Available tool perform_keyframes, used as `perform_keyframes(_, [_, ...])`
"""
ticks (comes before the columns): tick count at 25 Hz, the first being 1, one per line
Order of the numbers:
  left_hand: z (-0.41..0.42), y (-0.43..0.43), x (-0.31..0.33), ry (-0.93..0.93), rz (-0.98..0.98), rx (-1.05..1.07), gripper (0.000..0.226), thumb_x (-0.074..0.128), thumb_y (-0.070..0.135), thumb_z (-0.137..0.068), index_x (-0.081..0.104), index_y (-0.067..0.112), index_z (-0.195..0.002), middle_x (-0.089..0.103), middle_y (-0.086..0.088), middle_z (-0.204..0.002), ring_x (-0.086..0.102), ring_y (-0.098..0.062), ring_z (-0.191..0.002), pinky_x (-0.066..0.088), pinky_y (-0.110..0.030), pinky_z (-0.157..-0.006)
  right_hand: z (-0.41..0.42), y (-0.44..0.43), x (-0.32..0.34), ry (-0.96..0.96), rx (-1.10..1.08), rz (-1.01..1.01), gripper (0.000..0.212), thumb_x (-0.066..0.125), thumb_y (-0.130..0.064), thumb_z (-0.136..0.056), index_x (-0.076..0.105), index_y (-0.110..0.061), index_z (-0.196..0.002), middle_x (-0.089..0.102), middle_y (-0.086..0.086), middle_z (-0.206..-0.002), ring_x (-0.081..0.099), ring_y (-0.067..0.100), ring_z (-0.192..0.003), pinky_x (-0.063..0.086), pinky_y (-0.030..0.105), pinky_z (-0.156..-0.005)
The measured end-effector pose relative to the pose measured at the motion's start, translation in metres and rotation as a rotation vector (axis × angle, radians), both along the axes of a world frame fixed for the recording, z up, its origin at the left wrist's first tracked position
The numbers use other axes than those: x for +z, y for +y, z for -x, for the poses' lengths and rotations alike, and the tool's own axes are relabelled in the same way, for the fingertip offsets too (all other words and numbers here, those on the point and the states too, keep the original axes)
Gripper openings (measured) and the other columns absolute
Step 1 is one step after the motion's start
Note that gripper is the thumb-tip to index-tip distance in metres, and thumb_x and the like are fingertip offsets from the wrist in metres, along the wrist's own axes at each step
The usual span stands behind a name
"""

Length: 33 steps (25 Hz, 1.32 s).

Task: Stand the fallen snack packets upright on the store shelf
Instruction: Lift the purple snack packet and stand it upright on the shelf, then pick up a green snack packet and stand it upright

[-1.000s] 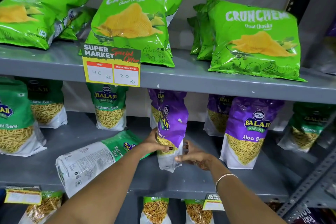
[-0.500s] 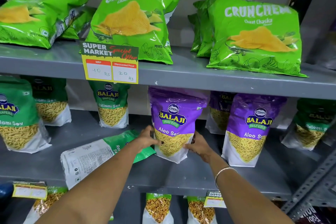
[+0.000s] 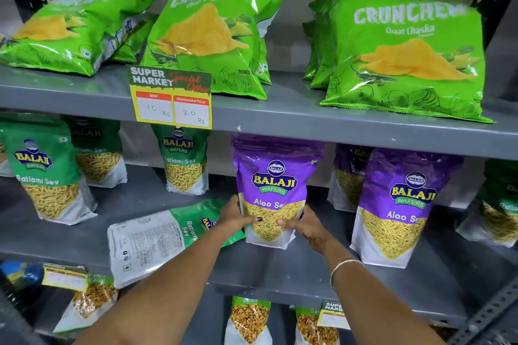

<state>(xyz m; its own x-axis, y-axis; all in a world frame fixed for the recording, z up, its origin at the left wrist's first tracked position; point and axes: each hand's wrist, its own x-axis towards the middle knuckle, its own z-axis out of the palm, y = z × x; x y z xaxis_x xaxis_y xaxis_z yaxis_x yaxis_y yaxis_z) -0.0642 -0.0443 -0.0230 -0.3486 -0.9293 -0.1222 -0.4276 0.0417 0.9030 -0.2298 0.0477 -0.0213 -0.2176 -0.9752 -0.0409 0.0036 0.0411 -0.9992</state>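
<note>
Both hands — left hand (image 3: pixel 234 216), right hand (image 3: pixel 304 225) — clasp the upright purple Aloo Sev pouch (image 3: pixel 273 190), settling it; next, the fallen green-and-white Ratlami Sev pouch (image 3: pixel 157 235) needs lifting.

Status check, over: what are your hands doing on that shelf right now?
Left hand and right hand clasp purple Aloo Sev packet, upright. Green Ratlami Sev packet lies flat beside it, under left arm.

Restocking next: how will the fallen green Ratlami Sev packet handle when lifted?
The fallen Ratlami Sev packet probably flexes, being a soft pouch lying flat. Its glossy film may be slippery. Once upright it should stand, judging by its neighbour, though it may tip easily.
</note>
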Motion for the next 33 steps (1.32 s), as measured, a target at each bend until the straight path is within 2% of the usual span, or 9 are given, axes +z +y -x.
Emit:
perform_keyframes(3, [-0.013,-0.003,0.003,-0.171,0.108,-0.066,0.066,0.077,0.013,-0.072,0.042,0.0,-0.127,0.05,-0.019,-0.134,0.051,-0.031,-0.124,0.044,-0.037,-0.102,0.002,0.003,0.011,-0.018,0.06,-0.111,0.048,0.062,0.02,-0.075,0.052,0.009,-0.12,0.066,0.021,-0.112,0.068,0.024,-0.087,0.06,0.027,-0.076])
perform_keyframes(5, [-0.039,-0.018,0.009,-0.347,0.21,-0.123,0.067,0.073,0.023,-0.077,0.041,0.002,-0.132,0.044,-0.018,-0.138,0.048,-0.03,-0.127,0.041,-0.034,-0.103,0.0,0.007,0.022,0.091,0.099,-0.355,0.024,0.069,0.011,-0.073,0.062,-0.001,-0.093,0.074,0.004,-0.065,0.064,0.005,-0.047,0.049,0.011,-0.043])
perform_keyframes(8, [-0.102,-0.059,0.022,-0.638,0.3,-0.164,0.053,0.06,0.036,-0.085,0.05,0.006,-0.128,0.051,-0.017,-0.132,0.053,-0.031,-0.119,0.044,-0.036,-0.097,-0.01,0.003,0.023,0.233,-0.071,-0.703,0.024,0.059,-0.006,-0.086,0.05,-0.005,-0.063,0.052,0.005,-0.026,0.043,0.015,-0.016,0.036,0.012,-0.027])
perform_keyframes(13, [-0.204,-0.115,0.012,-0.546,-0.02,-0.207,0.037,0.058,0.038,-0.088,0.057,0.009,-0.111,0.064,-0.014,-0.098,0.058,-0.023,-0.082,0.046,-0.029,-0.071,-0.122,-0.034,0.014,0.179,0.033,-0.99,0.046,0.051,-0.032,-0.091,0.055,0.013,-0.085,0.061,0.023,-0.06,0.062,0.027,-0.052,0.054,0.035,-0.063])
perform_keyframes(16, [-0.232,-0.127,0.002,-0.292,-0.359,-0.323,0.039,0.067,0.031,-0.083,0.066,0.003,-0.11,0.067,-0.016,-0.113,0.063,-0.029,-0.104,0.045,-0.039,-0.104,-0.199,-0.055,-0.002,-0.01,-0.011,-0.884,0.05,0.055,-0.039,-0.087,0.054,0.008,-0.106,0.064,0.022,-0.063,0.065,0.028,-0.047,0.053,0.038,-0.06])
perform_keyframes(19, [-0.238,-0.126,0.004,-0.286,-0.393,-0.369,0.052,0.072,0.03,-0.079,0.062,-0.003,-0.118,0.062,-0.019,-0.125,0.059,-0.029,-0.113,0.041,-0.037,-0.108,-0.241,-0.06,-0.015,-0.265,-0.183,-0.682,0.023,0.057,-0.025,-0.088,0.059,-0.006,-0.1,0.06,0.014,-0.077,0.066,0.026,-0.045,0.056,0.035,-0.051])
perform_keyframes(21, [-0.24,-0.127,0.006,-0.295,-0.442,-0.411,0.052,0.073,0.024,-0.078,0.059,-0.005,-0.12,0.06,-0.019,-0.128,0.056,-0.031,-0.12,0.041,-0.043,-0.109,-0.247,-0.059,-0.013,-0.39,-0.222,-0.561,0.01,0.055,-0.015,-0.089,0.064,-0.01,-0.088,0.062,0.009,-0.083,0.067,0.027,-0.059,0.055,0.043,-0.066])
perform_keyframes(25, [-0.251,-0.126,0.017,-0.232,-0.473,-0.454,0.025,0.073,0.014,-0.078,0.052,0.008,-0.091,0.059,-0.008,-0.101,0.056,-0.022,-0.095,0.048,-0.044,-0.095,-0.241,-0.064,0.011,-0.255,-0.189,-0.524,0.005,0.059,-0.009,-0.087,0.064,-0.011,-0.087,0.065,0.003,-0.085,0.06,0.027,-0.078,0.055,0.046,-0.066])
perform_keyframes(33, [-0.249,-0.144,0.025,-0.071,-0.04,-0.327,0.063,0.081,0.002,-0.065,0.055,0.001,-0.123,0.061,-0.013,-0.129,0.059,-0.025,-0.115,0.048,-0.026,-0.09,-0.244,-0.108,0.056,0.156,-0.313,-0.331,0.033,0.074,-0.002,-0.075,0.063,0.006,-0.104,0.061,0.019,-0.094,0.05,0.017,-0.061,0.049,0.024,-0.049])
